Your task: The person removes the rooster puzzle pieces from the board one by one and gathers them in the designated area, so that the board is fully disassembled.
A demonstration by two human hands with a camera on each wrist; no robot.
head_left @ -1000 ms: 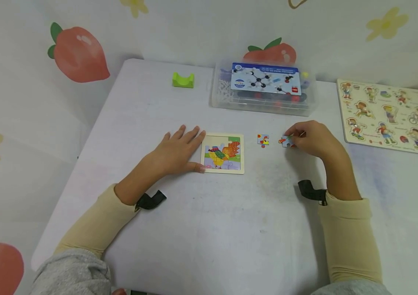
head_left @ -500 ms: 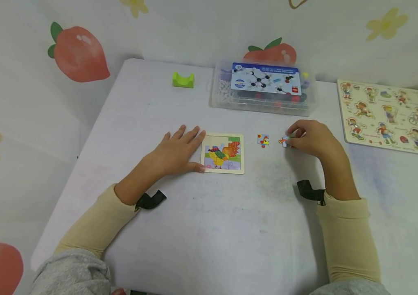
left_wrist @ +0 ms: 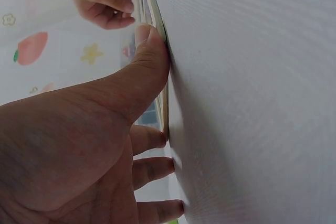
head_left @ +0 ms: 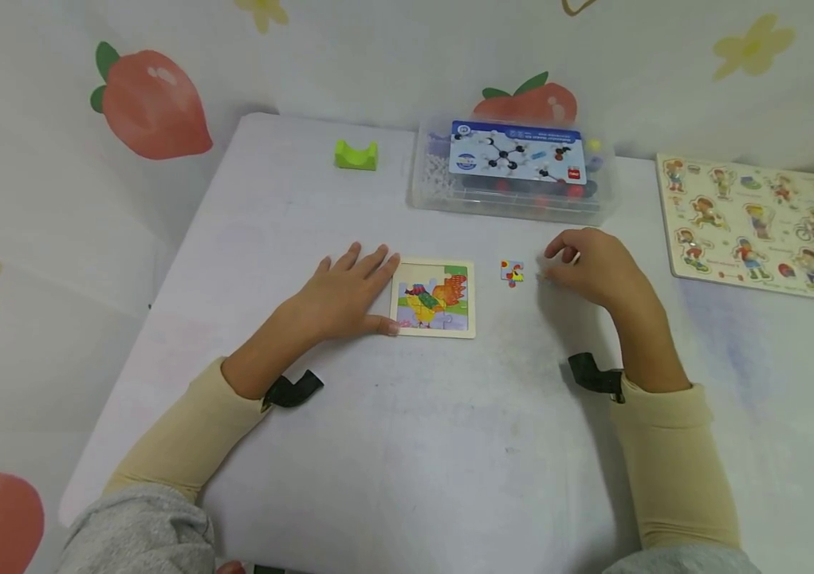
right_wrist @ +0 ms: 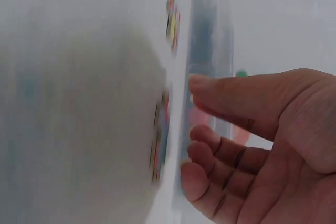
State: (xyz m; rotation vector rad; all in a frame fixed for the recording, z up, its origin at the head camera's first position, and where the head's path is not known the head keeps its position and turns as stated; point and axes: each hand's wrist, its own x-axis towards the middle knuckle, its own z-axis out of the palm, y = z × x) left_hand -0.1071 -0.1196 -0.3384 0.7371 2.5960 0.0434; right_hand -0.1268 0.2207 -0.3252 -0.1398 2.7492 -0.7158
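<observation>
Framed puzzle (head_left: pixel 417 273) on desk (head_left: pixel 421 446), bird picture partly filled in. Left hand (head_left: pixel 338 303) at the puzzle's left, fingers spread wide, thumb on its frame. Right hand (head_left: pixel 596 267) well right of the puzzle, thumb parted from bent fingers, holding nothing visible. Loose piece (head_left: pixel 512 272) right of the puzzle; blurred colourful bits (right_wrist: pixel 163 129) farther right, count unclear. Clear box (head_left: pixel 510 213) behind the puzzle, rightward.

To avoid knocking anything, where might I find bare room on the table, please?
The table is bare between the beige sleeves, and between the left hand and green block. It's crowded from the puzzle frame, past loose pieces, to the right hand.
</observation>
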